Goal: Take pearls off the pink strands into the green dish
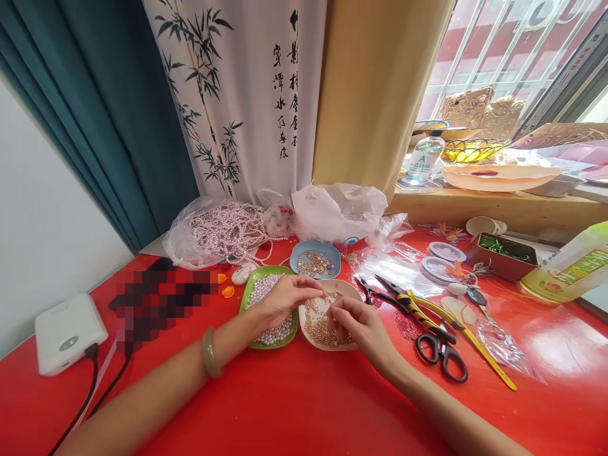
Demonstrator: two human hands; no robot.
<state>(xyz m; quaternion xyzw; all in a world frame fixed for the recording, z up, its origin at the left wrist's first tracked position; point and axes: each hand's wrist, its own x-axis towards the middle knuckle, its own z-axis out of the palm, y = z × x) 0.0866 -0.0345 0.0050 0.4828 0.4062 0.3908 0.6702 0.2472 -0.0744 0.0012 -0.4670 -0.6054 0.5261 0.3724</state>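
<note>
My left hand [284, 296] hovers over the green dish [246, 311], its thumb and fingertips pinched together above the neighbouring dish. What the pinch holds is too small to make out. Pearly beads [259, 293] fill the green dish. My right hand [355, 320] dips into the cream dish [327, 348], fingers closed at its small gold beads [317, 326]; whether a bead or thread is between them is hidden. Just behind, a blue dish [293, 259] holds mixed gold and coloured beads [314, 262].
Right of the dishes lie pliers [411, 304], black-handled scissors [441, 358] and a yellow strip [489, 358]. Bead strands [228, 229] in a plastic bag and a white bag [339, 209] sit at the back. A white power bank [70, 332] with cables stands left; a bottle [570, 263] leans right.
</note>
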